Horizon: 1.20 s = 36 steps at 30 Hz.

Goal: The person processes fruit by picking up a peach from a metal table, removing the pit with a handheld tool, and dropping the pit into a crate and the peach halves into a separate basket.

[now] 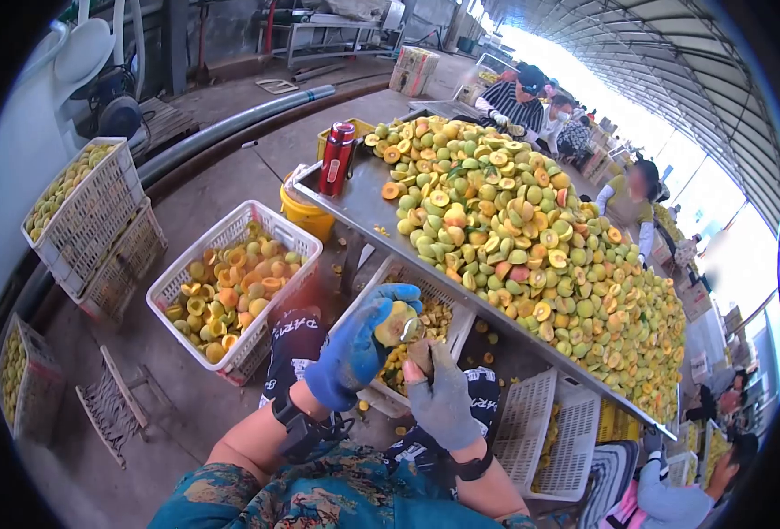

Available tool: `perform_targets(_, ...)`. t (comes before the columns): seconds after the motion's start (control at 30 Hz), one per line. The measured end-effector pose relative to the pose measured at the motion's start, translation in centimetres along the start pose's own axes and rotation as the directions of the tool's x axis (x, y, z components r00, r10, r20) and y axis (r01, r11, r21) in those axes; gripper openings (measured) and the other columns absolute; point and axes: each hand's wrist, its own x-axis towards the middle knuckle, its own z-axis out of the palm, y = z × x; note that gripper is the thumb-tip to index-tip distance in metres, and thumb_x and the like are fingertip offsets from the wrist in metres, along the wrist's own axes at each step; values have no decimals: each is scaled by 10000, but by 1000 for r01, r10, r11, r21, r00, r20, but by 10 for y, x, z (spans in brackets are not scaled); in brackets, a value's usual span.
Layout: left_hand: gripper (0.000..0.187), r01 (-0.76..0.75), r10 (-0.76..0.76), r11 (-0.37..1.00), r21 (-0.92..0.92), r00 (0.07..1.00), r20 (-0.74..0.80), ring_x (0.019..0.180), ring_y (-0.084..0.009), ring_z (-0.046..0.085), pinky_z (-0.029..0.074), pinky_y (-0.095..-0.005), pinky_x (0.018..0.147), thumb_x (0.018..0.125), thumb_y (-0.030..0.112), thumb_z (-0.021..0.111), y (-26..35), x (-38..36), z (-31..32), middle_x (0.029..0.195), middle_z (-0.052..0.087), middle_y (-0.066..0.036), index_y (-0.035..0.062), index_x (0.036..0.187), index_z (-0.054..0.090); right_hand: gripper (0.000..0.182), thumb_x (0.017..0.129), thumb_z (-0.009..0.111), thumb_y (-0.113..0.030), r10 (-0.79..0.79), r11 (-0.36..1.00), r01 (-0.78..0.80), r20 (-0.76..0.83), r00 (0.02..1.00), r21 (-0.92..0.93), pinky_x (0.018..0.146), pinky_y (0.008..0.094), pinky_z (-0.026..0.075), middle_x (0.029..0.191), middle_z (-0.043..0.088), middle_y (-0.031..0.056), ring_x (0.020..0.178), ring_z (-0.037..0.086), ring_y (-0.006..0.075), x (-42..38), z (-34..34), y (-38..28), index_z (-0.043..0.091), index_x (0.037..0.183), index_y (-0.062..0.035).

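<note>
My left hand point(354, 353), in a blue glove, is closed round a yellow-green fruit half point(397, 324) above my lap. Close against it on the right, my right hand point(443, 397) in a grey glove has its fingers closed on a small tool point(421, 355) whose metal loop touches the fruit. Below and behind the hands, a white crate point(378, 398) holds yellow fruit pieces. A large heap of cut fruit point(513, 229) covers the metal table point(368, 231) ahead.
A white crate of fruit halves point(159, 295) stands at the left, near a yellow bucket point(306, 214). A red flask point(337, 159) stands on the table corner. Stacked crates point(99, 238) are farther left. Several people work beyond the heap; another person point(672, 494) sits lower right.
</note>
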Motion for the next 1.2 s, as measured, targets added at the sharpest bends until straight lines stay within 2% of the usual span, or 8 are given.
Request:
perform_targets(0.13,463,-38,46,974,225,999,-28,1096,-167,545,413,-298,998,969,364,482,-3,-7,0,1173,569,-103,0,1254,507,349,903,633,-206,-72,997,72,-25,997,8,662,451,495,864,629,246,788,625,433,0,14,10,529,1142,25)
perform_targets(0.2,449,-45,51,985,169,998,-30,1088,-160,537,399,-296,997,972,362,469,-5,-7,-2,1176,567,-100,2,1236,512,357,912,618,-199,-108,994,108,-26,994,14,628,455,484,845,621,254,751,617,443,0,18,12,518,1146,52)
perform_targets(0.6,516,-132,187,876,464,979,-74,908,-165,585,477,-300,849,1027,479,318,-24,9,-8,1012,610,-116,23,1086,551,365,881,652,-276,80,996,-72,138,987,-61,600,501,478,755,616,244,717,619,446,7,24,20,526,1066,11)
perform_targets(0.7,644,75,-43,984,159,980,-195,828,-171,601,489,-287,785,1005,577,279,-31,17,-11,903,626,-104,9,985,583,351,880,651,-281,72,997,-71,193,979,-12,607,506,480,764,616,251,731,619,452,6,16,34,534,1051,1)
perform_targets(0.9,731,252,-244,918,305,968,-66,765,-163,604,479,-274,747,992,605,297,-40,33,-23,822,648,-106,-27,867,642,335,891,630,-299,129,986,-90,313,941,-138,631,495,488,787,630,257,779,629,448,9,2,55,553,1024,-1)
perform_targets(1.0,729,305,-280,842,445,952,-124,749,-166,604,479,-282,748,997,591,307,-55,42,-31,797,648,-101,-32,844,653,351,898,629,-314,209,974,-227,376,903,3,635,468,486,769,636,248,734,642,415,8,3,73,576,974,25)
perform_targets(1.07,727,277,-251,813,513,960,-120,738,-164,602,476,-287,749,1005,574,305,-64,42,-36,779,651,-99,-32,825,663,385,908,624,-336,317,842,-497,551,772,211,633,432,478,743,642,223,692,645,363,12,0,76,594,937,47)
perform_targets(1.2,707,288,-296,733,616,951,-93,737,-162,599,472,-285,749,1015,547,307,-76,48,-44,779,654,-99,-32,827,666,420,921,608,-354,374,811,-570,632,679,132,631,414,470,764,649,219,689,643,309,11,-5,89,604,948,65)
